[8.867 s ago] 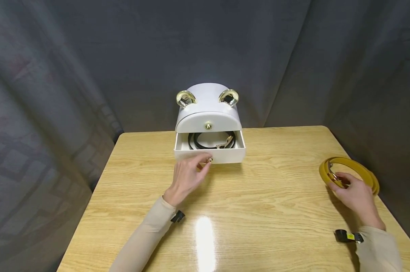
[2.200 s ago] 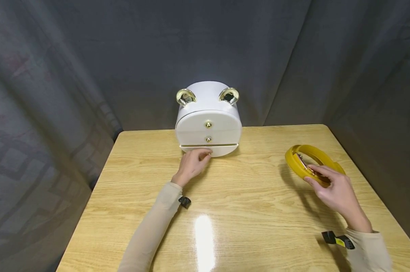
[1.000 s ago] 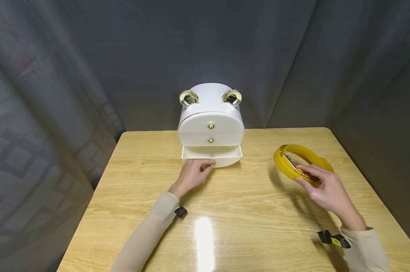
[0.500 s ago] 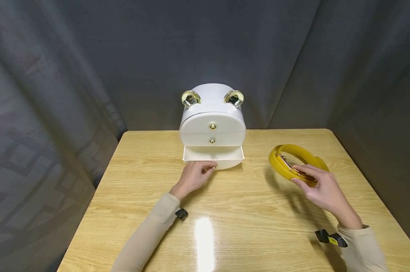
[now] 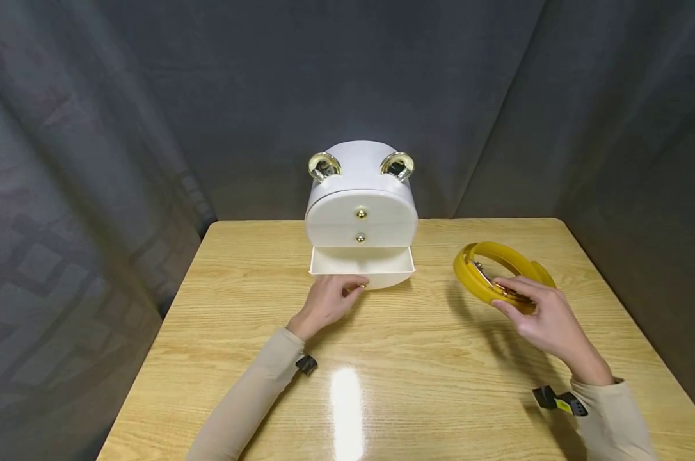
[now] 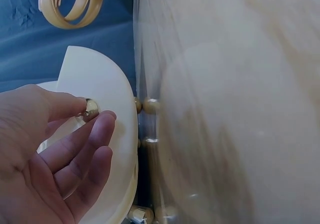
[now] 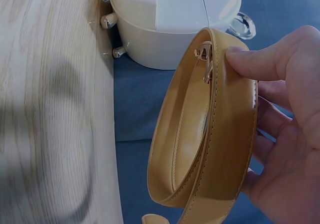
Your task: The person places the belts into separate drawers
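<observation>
A white rounded cabinet [image 5: 361, 173] with gold knobs and two gold ears stands at the back middle of the table. Its bottom drawer [image 5: 389, 280] is pulled out, and only its pale inside shows. My left hand [image 5: 326, 301] pinches that drawer's gold knob [image 6: 91, 109] between thumb and index finger, the other fingers loosely bent. Right of the cabinet, my right hand [image 5: 550, 320] holds a coiled yellow belt [image 5: 473, 282] over the table. The thumb presses on the belt's outer face in the right wrist view, where its gold buckle [image 7: 206, 58] shows inside the coil.
The two upper drawers, with their gold knobs [image 5: 361, 214], are closed. A wooden table [image 5: 434, 390] lies under both hands, with a bright light reflection in front. Dark grey curtains [image 5: 267, 96] hang behind and at both sides.
Earlier my left hand held the middle drawer's knob, with a black belt inside; that drawer is now closed and the bottom one drawn out. My right hand has brought the yellow belt leftward.
</observation>
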Action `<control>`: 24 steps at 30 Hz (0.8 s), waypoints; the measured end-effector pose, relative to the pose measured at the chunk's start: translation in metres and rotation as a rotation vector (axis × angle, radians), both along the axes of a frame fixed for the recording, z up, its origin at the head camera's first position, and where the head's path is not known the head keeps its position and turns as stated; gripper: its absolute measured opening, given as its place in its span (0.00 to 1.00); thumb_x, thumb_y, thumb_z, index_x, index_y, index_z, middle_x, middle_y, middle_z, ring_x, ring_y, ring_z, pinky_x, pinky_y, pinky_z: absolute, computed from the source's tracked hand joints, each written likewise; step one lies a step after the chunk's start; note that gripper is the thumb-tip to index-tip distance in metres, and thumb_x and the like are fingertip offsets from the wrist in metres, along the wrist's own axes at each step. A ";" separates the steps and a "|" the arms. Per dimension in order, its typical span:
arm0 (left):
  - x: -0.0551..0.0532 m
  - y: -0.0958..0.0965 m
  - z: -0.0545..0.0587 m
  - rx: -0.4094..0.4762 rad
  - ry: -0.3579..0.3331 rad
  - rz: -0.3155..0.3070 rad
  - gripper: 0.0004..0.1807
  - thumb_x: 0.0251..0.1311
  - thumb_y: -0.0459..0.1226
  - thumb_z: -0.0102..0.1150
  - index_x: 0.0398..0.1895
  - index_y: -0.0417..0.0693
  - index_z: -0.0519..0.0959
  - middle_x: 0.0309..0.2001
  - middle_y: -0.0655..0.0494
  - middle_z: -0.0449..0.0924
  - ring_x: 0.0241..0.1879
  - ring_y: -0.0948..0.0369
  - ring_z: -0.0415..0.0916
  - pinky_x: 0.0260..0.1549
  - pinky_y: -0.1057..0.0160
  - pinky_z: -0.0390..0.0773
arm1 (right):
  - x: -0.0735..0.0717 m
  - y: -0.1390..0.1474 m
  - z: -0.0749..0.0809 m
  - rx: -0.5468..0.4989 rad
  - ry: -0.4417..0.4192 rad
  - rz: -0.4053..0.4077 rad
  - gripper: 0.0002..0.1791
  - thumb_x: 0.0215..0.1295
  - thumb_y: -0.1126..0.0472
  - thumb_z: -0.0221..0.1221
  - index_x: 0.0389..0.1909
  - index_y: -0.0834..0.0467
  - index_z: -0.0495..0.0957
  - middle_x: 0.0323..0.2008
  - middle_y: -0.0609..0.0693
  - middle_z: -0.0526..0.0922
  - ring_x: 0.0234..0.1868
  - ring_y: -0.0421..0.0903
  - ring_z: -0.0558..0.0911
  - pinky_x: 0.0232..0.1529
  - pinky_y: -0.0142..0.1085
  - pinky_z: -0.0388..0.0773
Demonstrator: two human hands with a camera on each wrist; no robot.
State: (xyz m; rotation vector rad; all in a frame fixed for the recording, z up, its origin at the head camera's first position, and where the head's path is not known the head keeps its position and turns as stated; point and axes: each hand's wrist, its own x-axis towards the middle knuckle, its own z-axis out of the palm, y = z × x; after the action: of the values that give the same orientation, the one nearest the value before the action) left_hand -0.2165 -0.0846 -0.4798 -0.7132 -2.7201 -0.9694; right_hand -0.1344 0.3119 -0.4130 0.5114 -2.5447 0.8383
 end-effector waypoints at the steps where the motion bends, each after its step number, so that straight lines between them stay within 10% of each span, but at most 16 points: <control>1: 0.001 0.000 0.000 0.002 -0.001 0.000 0.12 0.71 0.39 0.67 0.54 0.58 0.91 0.48 0.62 0.93 0.36 0.67 0.86 0.35 0.68 0.82 | 0.000 0.000 0.000 0.001 -0.002 0.002 0.23 0.59 0.67 0.75 0.57 0.62 0.88 0.50 0.61 0.91 0.49 0.15 0.71 0.44 0.12 0.70; 24: 0.013 -0.003 0.001 -0.022 -0.006 -0.051 0.13 0.73 0.40 0.66 0.57 0.57 0.89 0.54 0.60 0.91 0.38 0.65 0.90 0.41 0.64 0.87 | -0.007 -0.011 0.008 0.041 0.021 0.042 0.22 0.59 0.67 0.76 0.57 0.60 0.88 0.49 0.57 0.92 0.49 0.23 0.78 0.48 0.11 0.69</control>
State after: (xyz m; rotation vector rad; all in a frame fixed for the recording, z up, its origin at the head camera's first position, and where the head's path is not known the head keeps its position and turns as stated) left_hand -0.2036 -0.0876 -0.4791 -0.7882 -2.7340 -0.9551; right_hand -0.1416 0.3008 -0.4046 0.5849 -2.5445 0.7930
